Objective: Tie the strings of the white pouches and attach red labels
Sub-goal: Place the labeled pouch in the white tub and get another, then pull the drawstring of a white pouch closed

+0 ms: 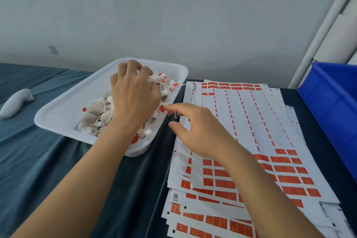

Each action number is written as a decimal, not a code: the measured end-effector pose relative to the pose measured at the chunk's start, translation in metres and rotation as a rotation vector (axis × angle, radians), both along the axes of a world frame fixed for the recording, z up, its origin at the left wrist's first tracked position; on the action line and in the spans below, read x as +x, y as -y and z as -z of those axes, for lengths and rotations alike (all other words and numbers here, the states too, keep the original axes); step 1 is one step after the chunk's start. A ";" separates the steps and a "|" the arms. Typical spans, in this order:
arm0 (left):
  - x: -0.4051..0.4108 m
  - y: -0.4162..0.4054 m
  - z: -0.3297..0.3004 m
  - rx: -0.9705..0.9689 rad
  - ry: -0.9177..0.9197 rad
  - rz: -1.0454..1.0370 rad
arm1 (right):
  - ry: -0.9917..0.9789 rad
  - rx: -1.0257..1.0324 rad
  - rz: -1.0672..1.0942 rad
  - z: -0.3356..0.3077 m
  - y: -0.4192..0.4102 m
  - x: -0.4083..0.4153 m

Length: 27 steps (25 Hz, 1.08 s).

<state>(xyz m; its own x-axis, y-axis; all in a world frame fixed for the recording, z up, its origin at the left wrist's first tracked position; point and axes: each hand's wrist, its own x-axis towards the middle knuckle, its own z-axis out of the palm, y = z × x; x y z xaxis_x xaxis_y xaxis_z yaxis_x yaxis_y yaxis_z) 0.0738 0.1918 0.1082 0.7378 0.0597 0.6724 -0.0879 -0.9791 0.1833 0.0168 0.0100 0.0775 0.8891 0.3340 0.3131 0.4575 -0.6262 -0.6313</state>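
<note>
White pouches (96, 114), many already wearing red labels, fill the white plastic tray (63, 102) at centre left. Left hand (133, 98) curls into the pile; right hand (199, 131), fingers apart, holds nothing. Half-stripped label sheets (251, 121) at right suggest mid-task.

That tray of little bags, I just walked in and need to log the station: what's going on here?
A person is working through a white tray heaped with small white pouches, many already carrying red labels. The left hand reaches into the pile, its fingers curled among the pouches. The right hand hovers beside the tray's edge above the label sheets, near a red label. The top sheet is mostly used up.
</note>
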 end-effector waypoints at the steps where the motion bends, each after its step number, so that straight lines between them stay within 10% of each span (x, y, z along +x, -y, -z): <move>1: -0.002 0.005 -0.002 0.009 -0.001 0.000 | 0.011 -0.024 0.025 -0.003 0.004 -0.002; 11: -0.031 0.123 0.028 0.133 -0.051 0.279 | -0.082 -0.234 0.391 0.000 0.064 -0.023; 19: -0.043 0.170 0.114 -0.229 -0.441 0.599 | -0.239 -0.449 0.440 0.040 0.097 -0.046; 27: -0.044 0.168 0.123 0.110 -0.473 0.558 | -0.335 -0.254 0.472 0.012 0.157 -0.042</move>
